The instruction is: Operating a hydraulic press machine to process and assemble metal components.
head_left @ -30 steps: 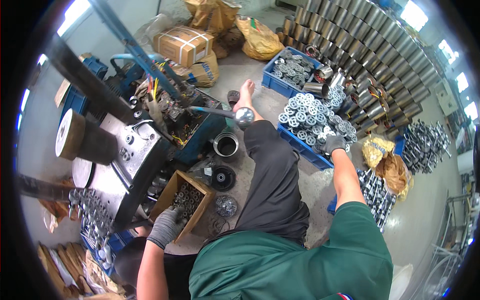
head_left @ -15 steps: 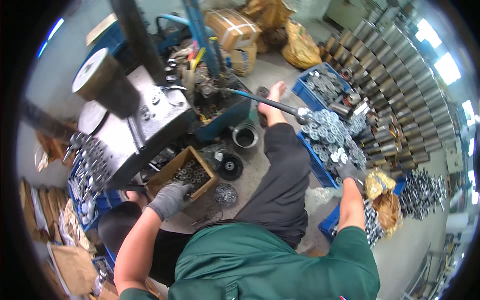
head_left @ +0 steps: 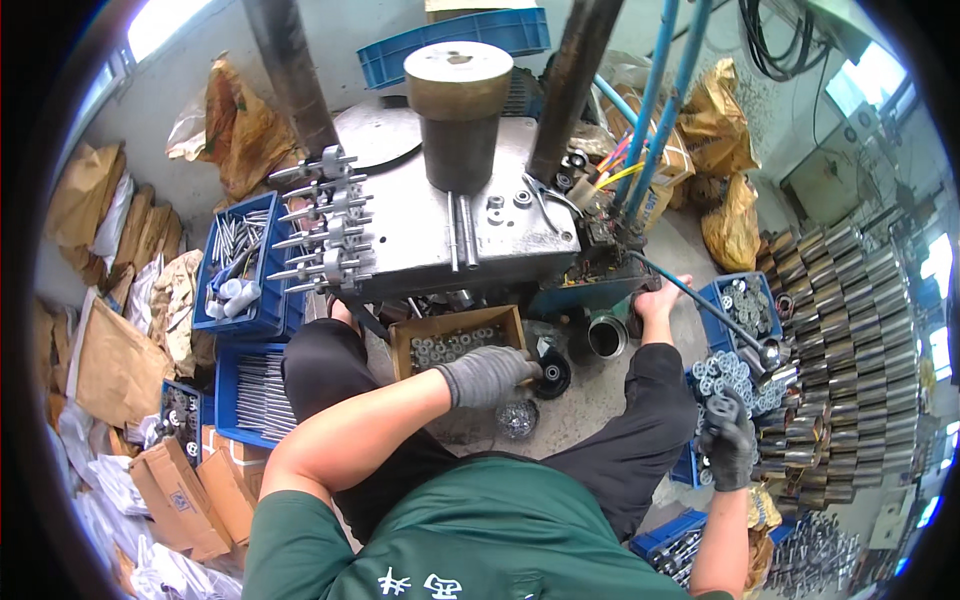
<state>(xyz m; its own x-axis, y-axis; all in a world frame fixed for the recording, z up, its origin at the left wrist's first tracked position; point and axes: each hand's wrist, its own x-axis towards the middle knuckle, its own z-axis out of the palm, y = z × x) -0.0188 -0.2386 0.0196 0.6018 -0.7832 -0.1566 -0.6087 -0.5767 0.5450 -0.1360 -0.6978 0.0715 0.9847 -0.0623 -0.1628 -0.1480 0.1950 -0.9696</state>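
1. Biggest thing on my feed is the stack of metal cylinders [head_left: 850, 370]; shiny rows of it fill the right side, out past the crate.
2. Next is the steel table [head_left: 410, 240]; shafts with chunky rotors [head_left: 330, 220] line its left edge, and a round flat plate [head_left: 378, 138] lies toward its far left corner.
3. Then the blue crate [head_left: 686, 466], off to my right; grey wheel-shaped discs [head_left: 735, 375] are heaped in it, piled above the rim.
4. The brown box [head_left: 401, 352] sits on the floor just off the table's near edge; a bunch of small metal rings [head_left: 440, 348] lie in it.
5. The thick cylinder [head_left: 458, 150] stands upright around the middle of the table; its top is wider than its body.
6. Left hand [head_left: 488, 378], grey glove, is at the box's near right corner; fingers are curled in, but honestly I can't tell from here if they've got anything.
7. Right hand [head_left: 730, 445], also gloved, is up over the crate's near end; it looks to be grasping a grey round part [head_left: 720, 406] at the fingertips.
8. Small stuff: two rods [head_left: 467, 232] lie side by side at the table's near edge; a couple of bearings [head_left: 522, 199] sit toward its right edge.
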